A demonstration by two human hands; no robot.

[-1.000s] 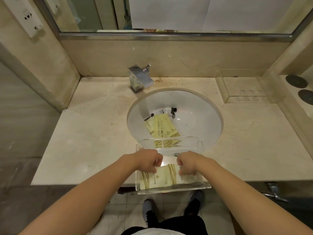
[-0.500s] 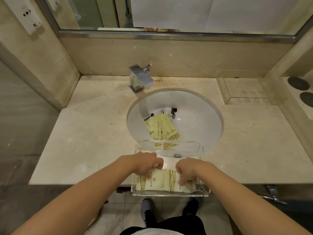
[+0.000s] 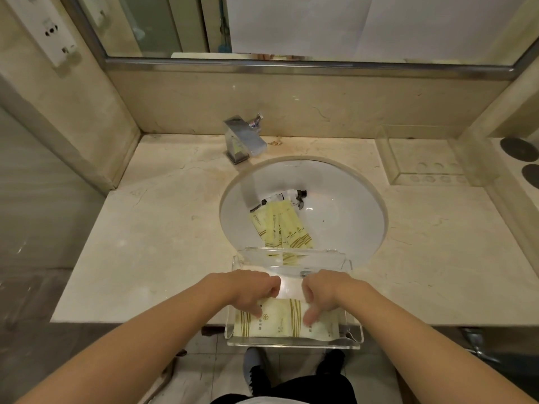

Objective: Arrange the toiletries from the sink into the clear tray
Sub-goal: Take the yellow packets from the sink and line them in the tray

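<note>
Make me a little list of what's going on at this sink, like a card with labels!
place: marble counter with a round white sink
tray: clear tray at the counter's front edge
in tray: cream packets with gold stripes
left hand: fingers pressing on the packets
right hand: fingers pressing on the packets
left in sink: yellow packets, small tubes with black caps

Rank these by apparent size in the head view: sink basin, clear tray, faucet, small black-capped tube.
1. Sink basin
2. Clear tray, though nearness to the camera enlarges it
3. Faucet
4. Black-capped tube, partly hidden under sachets
</note>
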